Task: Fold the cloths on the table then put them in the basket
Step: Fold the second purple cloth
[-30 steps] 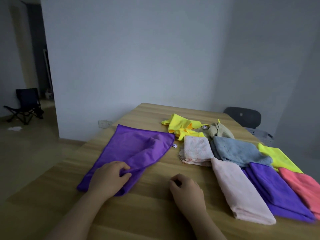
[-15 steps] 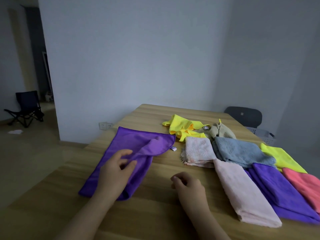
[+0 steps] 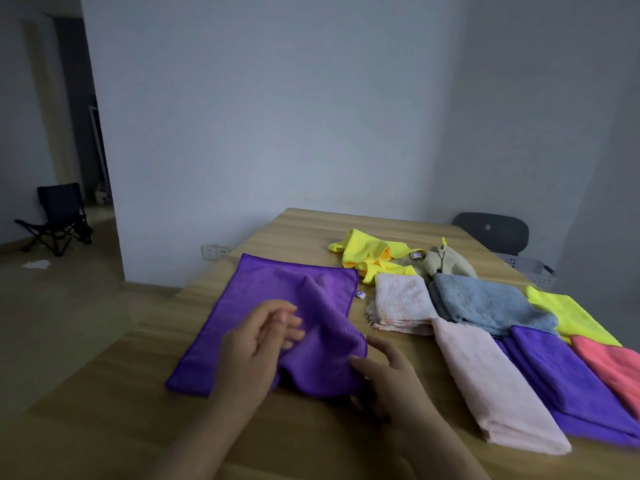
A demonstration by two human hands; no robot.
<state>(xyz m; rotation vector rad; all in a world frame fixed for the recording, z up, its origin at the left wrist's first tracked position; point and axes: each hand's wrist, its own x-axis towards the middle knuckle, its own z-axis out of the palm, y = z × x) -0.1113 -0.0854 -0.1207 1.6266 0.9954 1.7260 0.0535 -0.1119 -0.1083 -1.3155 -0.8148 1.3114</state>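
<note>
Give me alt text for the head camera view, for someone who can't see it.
A left hand is open over a rumpled purple cloth on a wooden table, with the right hand at its near edge. Folded cloths in pink, blue, purple, yellow and coral lie to the right.

Cloth: wide purple microfibre cloth (image 3: 277,292) lay spread, near right corner bunched.
Basket: pale slotted plastic basket (image 3: 530,271) stood far right.

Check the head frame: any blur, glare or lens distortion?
Head view: dim, flat light, no glare; fingers of the left hand slightly motion-blurred over the spread purple cloth; wide-angle bend leans the walls toward the frame edges; grey basket reads dark and soft.
</note>
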